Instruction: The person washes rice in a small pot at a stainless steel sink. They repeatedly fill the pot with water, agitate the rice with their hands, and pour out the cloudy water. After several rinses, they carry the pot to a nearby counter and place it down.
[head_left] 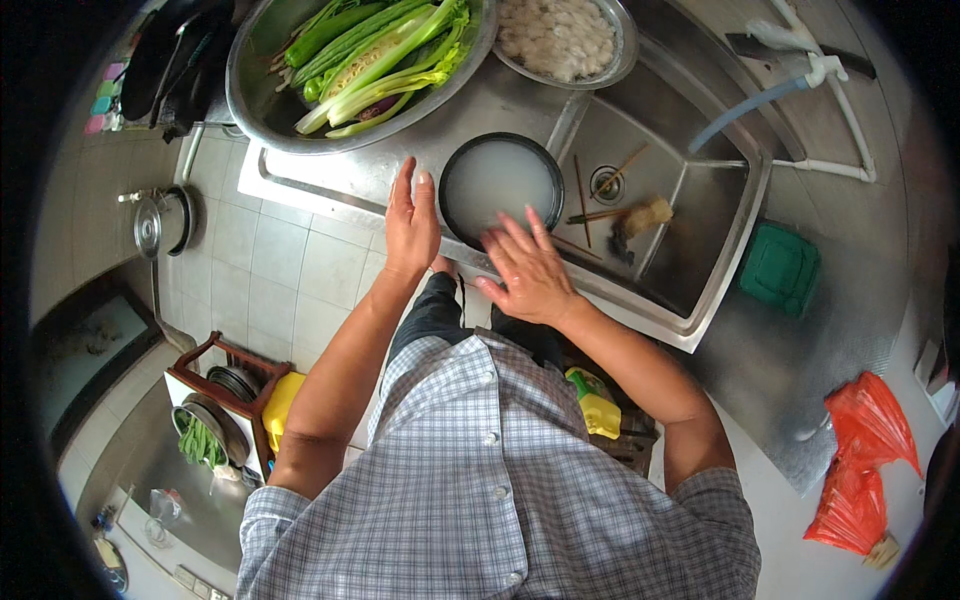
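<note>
A round black bowl (pixel 498 185) of cloudy whitish water stands on the steel sink's drainboard in front of me. My right hand (pixel 528 272) is over its near right rim, fingers spread, holding nothing; whether it touches the rim I cannot tell. Left of the bowl, apart from it, my left hand (pixel 412 225) is raised edge-on with its fingers stretched out and nothing in it. Behind the bowl on the left sits a large steel basin (pixel 240 95) of celery stalks (pixel 400 60) and other green vegetables. A metal bowl (pixel 625 70) at the back holds pale whitish pieces (pixel 560 38).
Inside the sink basin (pixel 715 225) lie several thin sticks (pixel 582 200) and a brownish lump (pixel 645 217) near the drain (pixel 606 182). A blue hose (pixel 745 115) hangs in from the right. Right of the sink are a green plastic container (pixel 782 268) and a red bag (pixel 870 450).
</note>
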